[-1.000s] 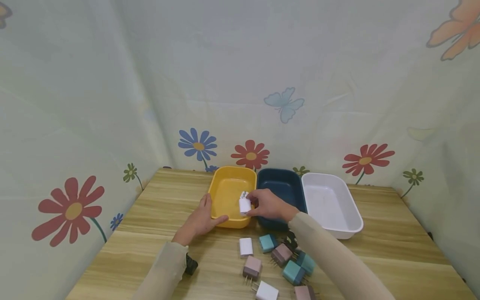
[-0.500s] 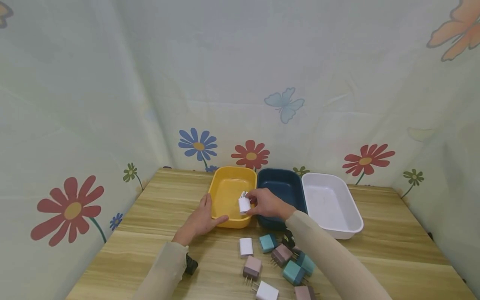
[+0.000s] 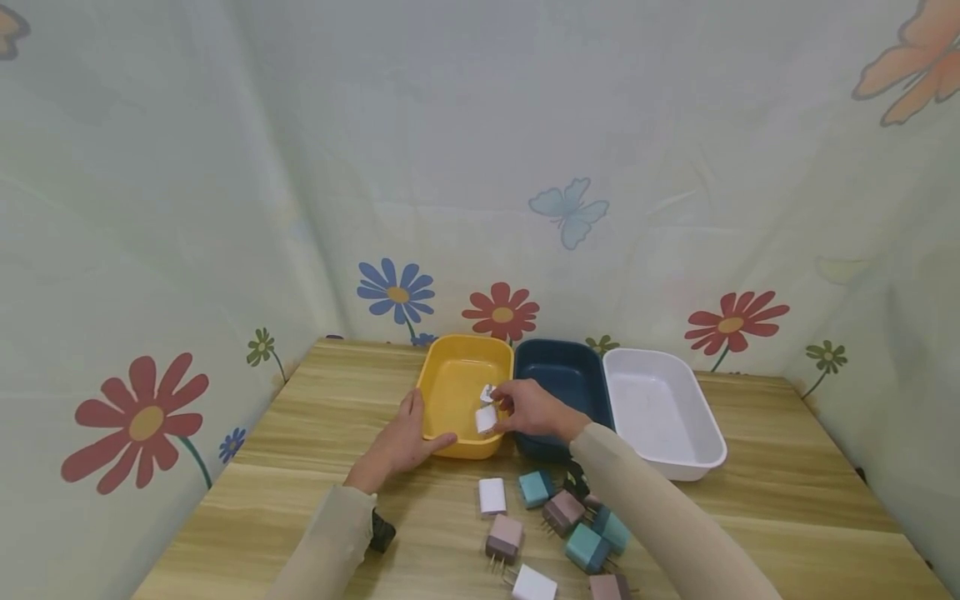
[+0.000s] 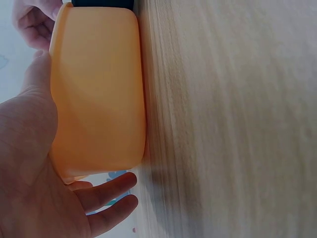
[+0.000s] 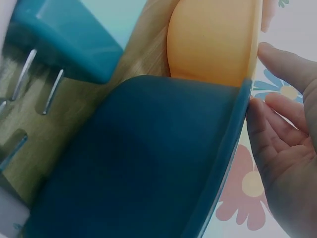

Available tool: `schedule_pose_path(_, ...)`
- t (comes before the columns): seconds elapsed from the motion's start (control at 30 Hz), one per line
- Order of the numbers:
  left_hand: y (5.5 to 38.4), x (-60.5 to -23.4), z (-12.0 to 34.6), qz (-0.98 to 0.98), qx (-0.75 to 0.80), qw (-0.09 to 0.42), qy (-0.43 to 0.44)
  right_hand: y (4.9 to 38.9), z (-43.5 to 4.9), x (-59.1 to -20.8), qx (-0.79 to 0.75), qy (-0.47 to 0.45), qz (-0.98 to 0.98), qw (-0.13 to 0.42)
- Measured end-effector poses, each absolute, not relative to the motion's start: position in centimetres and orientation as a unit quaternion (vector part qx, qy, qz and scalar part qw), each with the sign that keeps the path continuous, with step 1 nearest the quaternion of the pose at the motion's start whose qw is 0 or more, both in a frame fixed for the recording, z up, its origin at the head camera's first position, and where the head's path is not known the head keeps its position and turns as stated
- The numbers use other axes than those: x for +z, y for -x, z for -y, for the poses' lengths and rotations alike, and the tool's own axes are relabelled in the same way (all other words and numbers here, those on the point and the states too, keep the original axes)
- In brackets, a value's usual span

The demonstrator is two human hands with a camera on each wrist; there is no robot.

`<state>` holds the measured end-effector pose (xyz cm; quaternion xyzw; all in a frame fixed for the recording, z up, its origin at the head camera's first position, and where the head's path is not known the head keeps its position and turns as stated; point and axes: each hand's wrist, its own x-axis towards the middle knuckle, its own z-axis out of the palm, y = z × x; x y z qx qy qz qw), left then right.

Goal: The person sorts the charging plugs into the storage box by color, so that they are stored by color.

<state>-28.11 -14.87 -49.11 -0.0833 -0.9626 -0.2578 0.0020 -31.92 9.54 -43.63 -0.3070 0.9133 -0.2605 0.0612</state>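
Observation:
My right hand (image 3: 538, 410) reaches over the right side of the yellow tray (image 3: 437, 392) and pinches a white plug charger (image 3: 486, 419) by its right side. Just beyond that charger is another small white piece with metal on it (image 3: 487, 392); I cannot tell whether it is held or lies in the tray. At the tray's near left corner rests my left hand (image 3: 397, 440), its thumb along the near rim and its fingers down the left side. In the left wrist view, the visible fingers are fairly straight beside the tray wall. The right wrist view hides the held charger behind the trays.
A dark blue tray (image 3: 558, 367) and a white tray (image 3: 660, 408) stand right of the yellow one. Nearer on the wooden table (image 3: 262, 508) lie several chargers: white (image 3: 492, 496), teal (image 3: 588, 546) and pink (image 3: 504, 536). A flowered cloth (image 3: 465, 167) hangs behind.
The white charger in my right hand has tilted and shifted slightly left and nearer, standing a little apart from the other white piece. My left hand has stayed at the tray's corner.

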Motion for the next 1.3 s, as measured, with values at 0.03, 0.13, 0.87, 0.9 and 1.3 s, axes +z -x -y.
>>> schedule_pose_path(0.03, 28.1, -49.1, 14.9, 0.963, -0.258, 0.002, 0.082, 31.9, -9.6, -43.6, -0.263, 0.313, -0.911, 0.06)
schedule_pose_path(0.13, 28.1, -49.2, 14.8, 0.963, -0.257, 0.006, 0.083, 31.6, -9.8, -43.6, -0.275, 0.318, -0.905, 0.06)
schedule_pose_path(0.87, 28.1, -49.5, 14.7, 0.963, -0.256, 0.013, 0.086, 28.6, -12.3, -43.0, -0.221, 0.377, -0.899, 0.024)
schedule_pose_path(0.9, 28.1, -49.5, 14.7, 0.963, -0.256, 0.013, 0.087, 28.3, -12.4, -43.0, -0.217, 0.384, -0.897, 0.02)
schedule_pose_path(1.3, 28.0, -49.2, 14.9, 0.962, -0.262, -0.002, 0.079, 24.5, -14.1, -42.7, -0.197, 0.44, -0.876, 0.02)
